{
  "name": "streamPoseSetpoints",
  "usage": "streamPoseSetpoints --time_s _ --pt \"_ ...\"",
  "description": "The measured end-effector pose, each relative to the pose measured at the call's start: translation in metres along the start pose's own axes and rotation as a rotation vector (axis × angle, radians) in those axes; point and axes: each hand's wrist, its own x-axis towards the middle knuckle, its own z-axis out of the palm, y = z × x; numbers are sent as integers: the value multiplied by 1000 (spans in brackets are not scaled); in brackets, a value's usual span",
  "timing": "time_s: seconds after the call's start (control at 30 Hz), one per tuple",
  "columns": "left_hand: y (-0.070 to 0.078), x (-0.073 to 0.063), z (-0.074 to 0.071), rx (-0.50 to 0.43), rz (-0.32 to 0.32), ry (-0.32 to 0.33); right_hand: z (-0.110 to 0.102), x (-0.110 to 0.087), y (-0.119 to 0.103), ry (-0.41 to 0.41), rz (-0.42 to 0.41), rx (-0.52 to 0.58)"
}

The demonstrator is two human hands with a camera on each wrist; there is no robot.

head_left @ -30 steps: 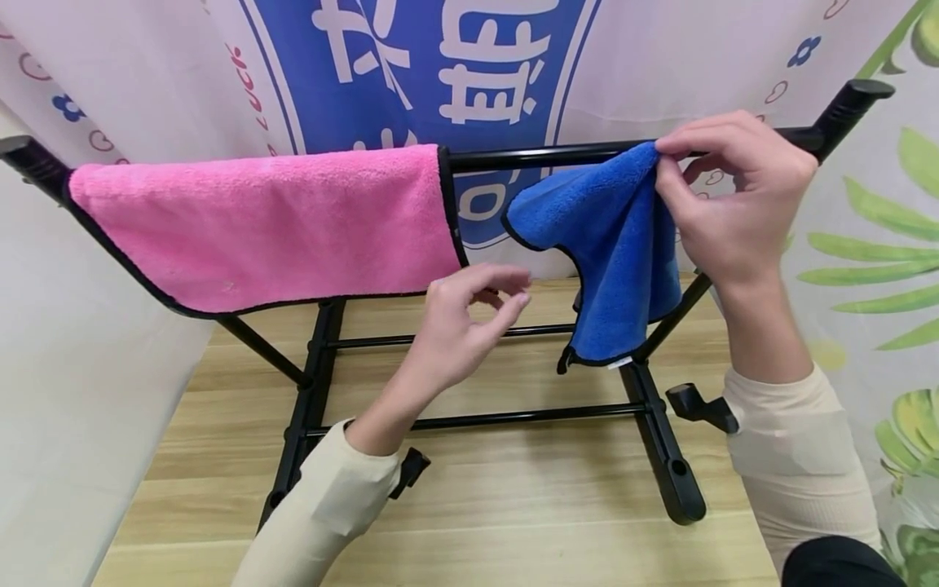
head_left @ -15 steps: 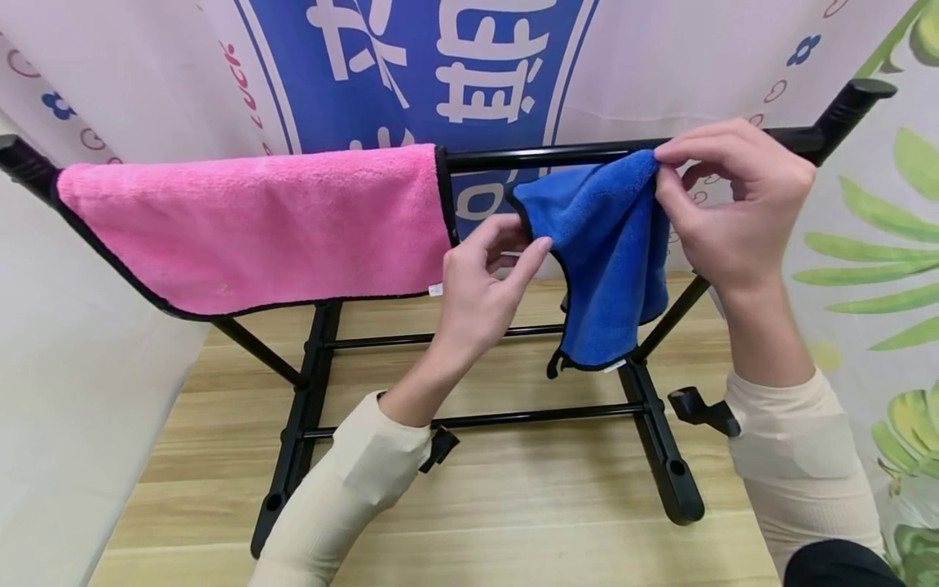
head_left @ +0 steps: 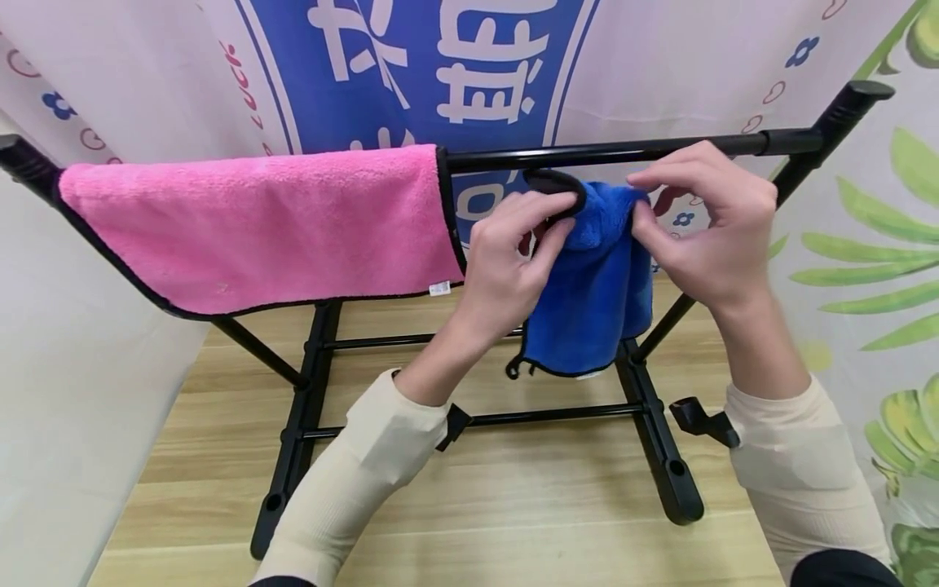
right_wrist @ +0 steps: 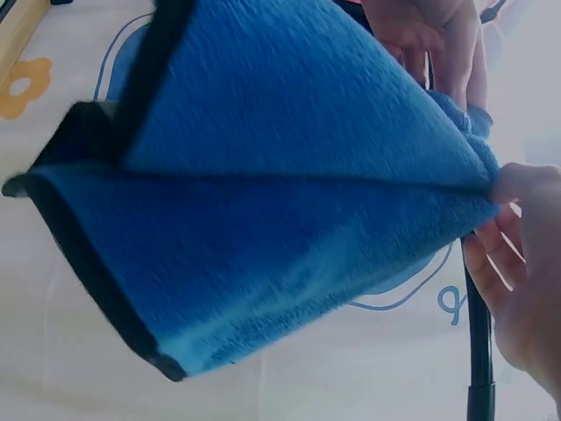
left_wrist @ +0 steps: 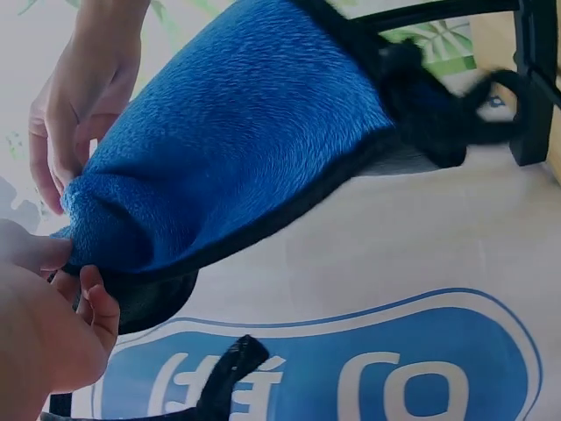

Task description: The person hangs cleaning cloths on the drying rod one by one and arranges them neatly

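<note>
A blue towel [head_left: 587,306] with black edging hangs from both hands, its top just below the black top bar of a rack [head_left: 557,157]. The left hand [head_left: 509,257] pinches the towel's upper left part, where a dark-edged flap folds over its fingers. Thumb and fingers of the right hand [head_left: 719,228] pinch the upper right part. In the left wrist view, the blue towel [left_wrist: 245,132] spreads out from between the two hands. Folded layers of the blue towel [right_wrist: 289,193] fill the right wrist view, gathered at the right fingertips.
A pink towel [head_left: 271,232] with a white tag is draped over the bar's left half. The rack's feet [head_left: 671,473] stand on a wood-grain surface [head_left: 543,497]. Behind hangs a white curtain with a blue panel [head_left: 411,65]; a leaf-patterned cloth [head_left: 880,253] hangs at right.
The left hand has moved up and right and taken hold of the blue towel. The right hand has shifted left and slightly down with it, and the towel's top now sits below the bar.
</note>
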Motion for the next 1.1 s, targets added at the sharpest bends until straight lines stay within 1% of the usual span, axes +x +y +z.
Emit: streamPoseSetpoints --time_s 0.07,0.13,0.2,0.27,0.33,0.4,0.5,0.6,0.73,0.83,0.97,1.03,1.1 --pt "2 3 -1 6 26 -16 -2 -1 -1 -82 -13 8" --pt "3 6 -2 12 59 -40 -5 -1 -3 -190 -22 5" --pt "5 8 -3 14 91 -74 -8 -1 -5 -298 -33 -9" --pt "8 10 -4 14 109 -117 -10 -1 -7 -381 -38 -12" --pt "9 12 -4 15 119 -151 -11 -1 -9 -432 -46 -10" --pt "11 12 -4 11 112 -174 -10 -2 -8 -437 -49 8" --pt "12 13 -5 1 107 -179 -10 -2 -7 -396 -35 36" --pt "12 13 -6 -13 102 -174 -10 -2 -4 -317 -18 61" --pt "11 11 -9 -3 64 -185 -9 -2 -2 -213 0 84" --pt "10 9 -13 48 10 -224 -9 -4 -2 -135 33 85" --pt "9 5 -16 144 -70 -303 -9 -4 -5 1 102 77" --pt "8 2 -17 173 -121 -345 -11 -3 -7 61 127 65" --pt "7 0 -19 187 -171 -378 -13 -2 -7 97 143 42"
